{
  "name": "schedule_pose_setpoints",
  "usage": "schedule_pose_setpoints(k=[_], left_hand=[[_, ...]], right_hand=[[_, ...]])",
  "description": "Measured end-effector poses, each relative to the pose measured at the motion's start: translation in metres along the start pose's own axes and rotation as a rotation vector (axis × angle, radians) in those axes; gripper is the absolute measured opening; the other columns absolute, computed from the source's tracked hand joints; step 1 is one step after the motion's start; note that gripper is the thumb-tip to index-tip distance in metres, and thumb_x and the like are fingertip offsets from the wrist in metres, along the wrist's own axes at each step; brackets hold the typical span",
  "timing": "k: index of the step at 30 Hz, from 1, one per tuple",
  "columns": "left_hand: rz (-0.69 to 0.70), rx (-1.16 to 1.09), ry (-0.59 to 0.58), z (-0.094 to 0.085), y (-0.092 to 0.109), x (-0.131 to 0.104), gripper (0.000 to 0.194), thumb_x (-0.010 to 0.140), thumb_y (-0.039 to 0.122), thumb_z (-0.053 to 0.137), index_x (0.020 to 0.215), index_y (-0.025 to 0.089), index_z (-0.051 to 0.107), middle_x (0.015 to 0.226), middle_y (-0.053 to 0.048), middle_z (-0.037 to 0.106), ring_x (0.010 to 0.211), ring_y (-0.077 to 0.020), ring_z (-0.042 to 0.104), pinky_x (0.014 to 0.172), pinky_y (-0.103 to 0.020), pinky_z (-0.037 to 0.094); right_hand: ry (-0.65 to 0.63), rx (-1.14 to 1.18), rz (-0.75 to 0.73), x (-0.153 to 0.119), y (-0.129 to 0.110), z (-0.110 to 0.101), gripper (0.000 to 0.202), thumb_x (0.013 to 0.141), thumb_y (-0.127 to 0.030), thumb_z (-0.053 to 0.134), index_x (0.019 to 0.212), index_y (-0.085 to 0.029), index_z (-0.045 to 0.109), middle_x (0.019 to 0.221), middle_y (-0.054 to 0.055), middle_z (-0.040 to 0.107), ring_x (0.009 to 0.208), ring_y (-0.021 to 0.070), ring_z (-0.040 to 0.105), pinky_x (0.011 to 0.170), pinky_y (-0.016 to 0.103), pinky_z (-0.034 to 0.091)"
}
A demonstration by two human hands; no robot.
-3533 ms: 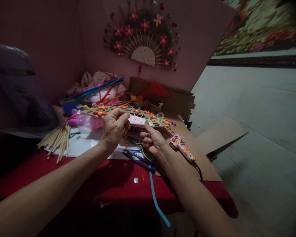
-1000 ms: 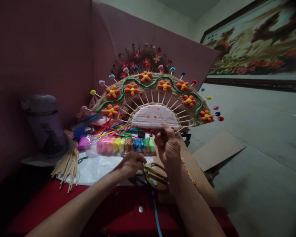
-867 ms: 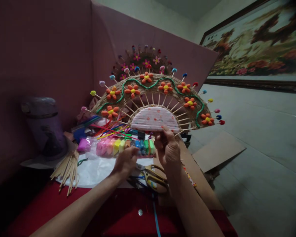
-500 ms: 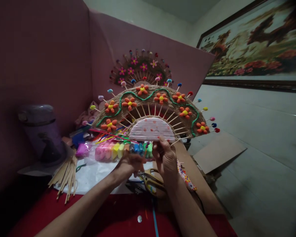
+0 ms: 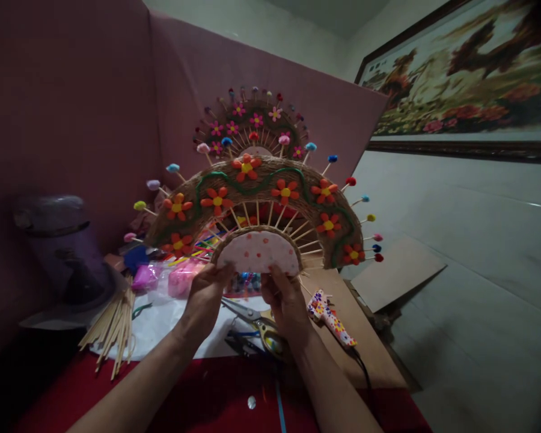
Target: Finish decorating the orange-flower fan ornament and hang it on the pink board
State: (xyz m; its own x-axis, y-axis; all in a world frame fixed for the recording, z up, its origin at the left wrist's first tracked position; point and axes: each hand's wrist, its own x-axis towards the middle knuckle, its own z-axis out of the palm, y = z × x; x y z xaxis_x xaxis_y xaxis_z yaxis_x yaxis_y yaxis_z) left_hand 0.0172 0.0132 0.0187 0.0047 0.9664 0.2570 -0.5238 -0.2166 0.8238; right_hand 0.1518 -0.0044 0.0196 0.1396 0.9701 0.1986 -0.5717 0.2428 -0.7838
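Note:
A half-round decorative fan (image 5: 264,186) stands upright before me, a twine-wrapped arc on thin sticks with orange clay flowers, a wavy green line and coloured balls on the stick ends. My left hand (image 5: 206,294) pinches the lower left of its pale, spotted half-disc centre (image 5: 258,252). The lower right of that centre is gripped by my right hand (image 5: 288,297), thumb on the front face. Both hands' fingertips behind the fan are hidden. Below and between the hands lie gold-handled scissors (image 5: 267,331). A patterned glue gun (image 5: 331,319) rests on cardboard beside my right wrist.
Wooden sticks (image 5: 112,331) lie in a bundle at the left, near a lidded purple container (image 5: 65,252). Packs of coloured clay (image 5: 184,278) sit behind the hands. A second fan with pink flowers (image 5: 256,120) leans on the pink panel (image 5: 333,120). A cord trails from the glue gun.
My left hand has come up from below and taken hold of the fan's lower left. The fan has come nearer and shifted left, and my right hand has shifted left with it.

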Motion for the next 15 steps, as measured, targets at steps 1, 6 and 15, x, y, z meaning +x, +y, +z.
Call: schedule_pose_setpoints(k=[1,6,15], left_hand=[[-0.019,-0.003,0.024,0.0,0.001,0.001,0.031,0.072,0.038,0.073,0.092,0.015,0.068,0.092,-0.006,0.072,0.091,-0.0202,0.064,0.083,-0.031,0.049],[-0.028,0.009,0.01,-0.003,-0.002,0.003,0.035,0.07,0.036,0.074,0.097,0.015,0.068,0.095,-0.006,0.072,0.092,-0.0187,0.063,0.082,-0.03,0.049],[-0.144,0.144,-0.207,-0.005,-0.015,-0.006,0.024,0.064,0.018,0.071,0.088,0.015,0.071,0.09,-0.008,0.074,0.086,-0.0225,0.067,0.083,-0.035,0.051]], right_hand=[[-0.012,0.004,0.009,0.0,0.0,0.0,0.027,0.069,-0.036,0.077,0.069,-0.017,0.058,0.056,-0.004,0.058,0.043,0.0032,0.039,0.038,0.016,0.023],[-0.021,0.045,0.028,0.003,0.002,-0.003,0.029,0.066,-0.037,0.079,0.071,-0.017,0.058,0.055,-0.005,0.056,0.041,0.0025,0.034,0.037,0.015,0.021],[0.054,0.043,0.029,0.001,0.009,0.0,0.032,0.063,-0.036,0.082,0.076,-0.02,0.058,0.057,-0.008,0.051,0.044,0.0032,0.036,0.038,0.014,0.026]])
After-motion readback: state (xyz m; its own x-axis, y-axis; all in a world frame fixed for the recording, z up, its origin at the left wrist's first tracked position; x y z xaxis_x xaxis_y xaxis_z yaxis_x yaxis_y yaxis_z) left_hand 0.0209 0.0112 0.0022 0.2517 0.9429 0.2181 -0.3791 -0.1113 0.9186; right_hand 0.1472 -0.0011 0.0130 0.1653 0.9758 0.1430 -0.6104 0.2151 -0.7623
